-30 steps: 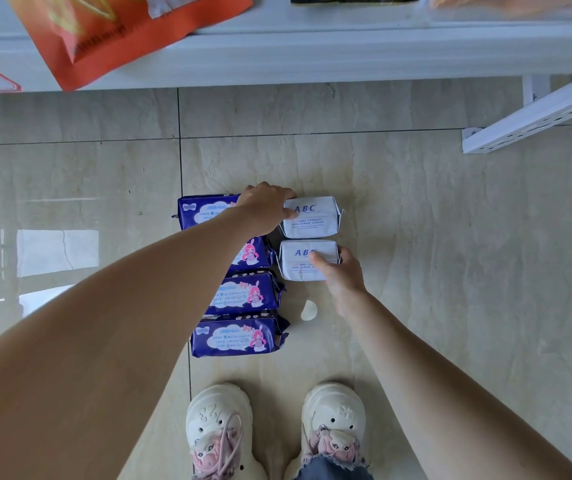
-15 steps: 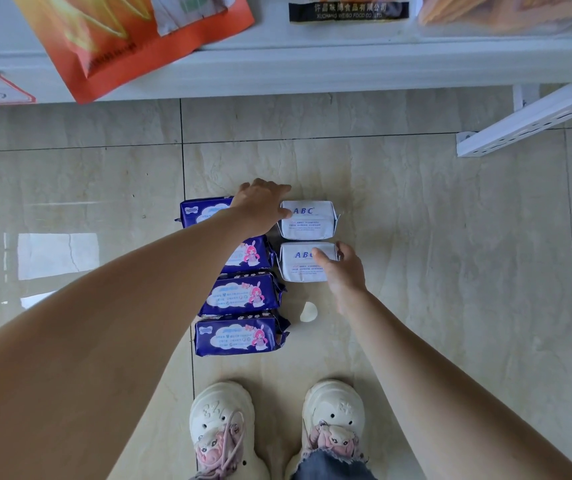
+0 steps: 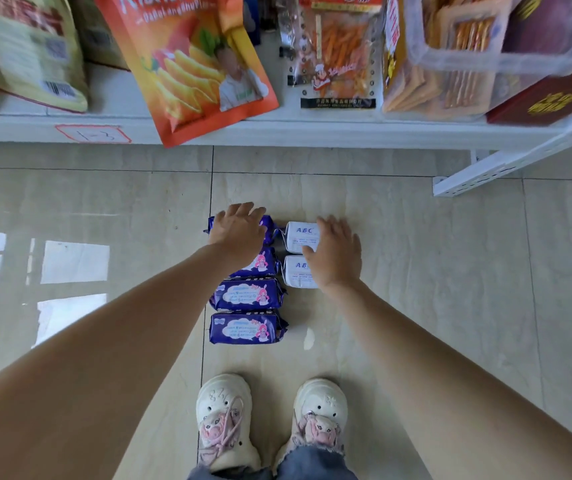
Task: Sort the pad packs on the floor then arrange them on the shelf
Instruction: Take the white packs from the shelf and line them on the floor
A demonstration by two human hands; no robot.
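A: The snack shelf [image 3: 277, 131] has come into view. Sorting done?
B: Seemingly: four purple pad packs [image 3: 247, 329] beside two white ABC packs [image 3: 299, 233] on the floor. Left hand [image 3: 237, 230] and right hand [image 3: 334, 256] have uncurled, fingers spread, gripping nothing.

Left hand [image 3: 237, 230] and right hand [image 3: 336, 252] reach down, fingers spread.

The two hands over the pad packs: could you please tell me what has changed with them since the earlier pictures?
The left hand has uncurled and now lies spread over the farthest purple pack. The right hand has let go of the nearer white pack and moved forward, fingers straight, over both white packs, reaching the farther white pack. The four purple and two white packs have stayed in their columns.
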